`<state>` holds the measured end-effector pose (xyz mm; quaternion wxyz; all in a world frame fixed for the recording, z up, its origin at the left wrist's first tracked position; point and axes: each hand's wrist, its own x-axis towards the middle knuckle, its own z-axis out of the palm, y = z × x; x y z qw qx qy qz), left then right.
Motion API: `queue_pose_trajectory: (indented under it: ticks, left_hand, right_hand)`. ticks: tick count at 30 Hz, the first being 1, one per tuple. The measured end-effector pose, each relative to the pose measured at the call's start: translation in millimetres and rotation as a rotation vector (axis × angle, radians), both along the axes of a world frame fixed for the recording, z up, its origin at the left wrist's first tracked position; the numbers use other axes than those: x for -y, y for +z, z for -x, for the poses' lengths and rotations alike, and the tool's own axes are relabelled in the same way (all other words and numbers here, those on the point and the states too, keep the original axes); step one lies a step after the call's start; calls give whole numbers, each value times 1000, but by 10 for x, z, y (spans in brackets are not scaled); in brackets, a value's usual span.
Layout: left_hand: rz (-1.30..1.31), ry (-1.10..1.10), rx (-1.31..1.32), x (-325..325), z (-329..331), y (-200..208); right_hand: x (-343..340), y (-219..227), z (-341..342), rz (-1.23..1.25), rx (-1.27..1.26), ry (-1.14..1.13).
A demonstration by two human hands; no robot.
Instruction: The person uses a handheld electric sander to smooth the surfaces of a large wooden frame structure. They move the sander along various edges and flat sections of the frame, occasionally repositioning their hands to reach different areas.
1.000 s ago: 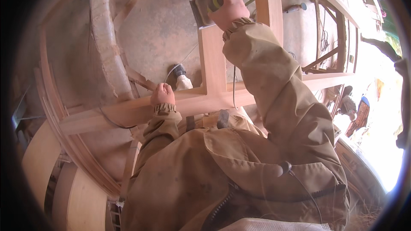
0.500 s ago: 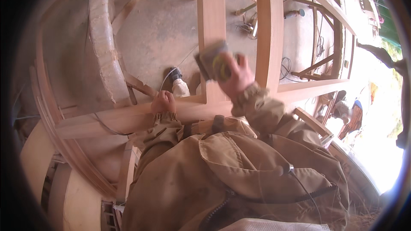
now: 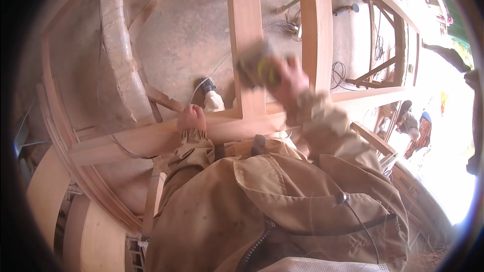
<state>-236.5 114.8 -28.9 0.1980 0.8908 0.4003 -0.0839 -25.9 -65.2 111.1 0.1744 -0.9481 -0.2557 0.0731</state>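
My right hand [image 3: 291, 81] is closed around a grey sander with yellow-green parts [image 3: 258, 65], blurred by motion. The sander lies over a pale wooden upright [image 3: 247, 15] of a large frame and reaches past its left edge. My left hand [image 3: 191, 119] is curled into a fist shape over the far edge of the near wooden rail [image 3: 131, 138], left of where the upright meets it. Its fingertips are hidden. A thin dark cord [image 3: 123, 147] hangs across that rail, left of my left hand.
A second upright [image 3: 316, 30] runs parallel on the right. A rough trestle beam [image 3: 118, 50] stands at left. Behind the frame are a wooden stand [image 3: 400, 45], coiled cable [image 3: 338, 73] and a blue-ended tool [image 3: 348, 9]. Curved boards [image 3: 96, 236] lie at lower left.
My right hand and the sander have shifted slightly right and away from me along the upright. My left hand stays at the same spot on the rail.
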Motion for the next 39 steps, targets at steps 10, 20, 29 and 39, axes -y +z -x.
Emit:
queue_pose_trajectory:
  ticks: [10,20,29,39]
  left_hand:
    - [-39,28,-79,33,37,-16]
    - [83,35,-110,11,-18,-5]
    - [984,289,428,606,-1155,-10]
    - [499,786,264,817,-2051,195]
  right_hand:
    - [237,-114,-148,-255,-101,-148]
    - [1268,-617,320,-867,-769,-371]
    - [880,-751,-731,-1001,-922,-615]
    - [350,-701,-1513,-863,-578,-414]
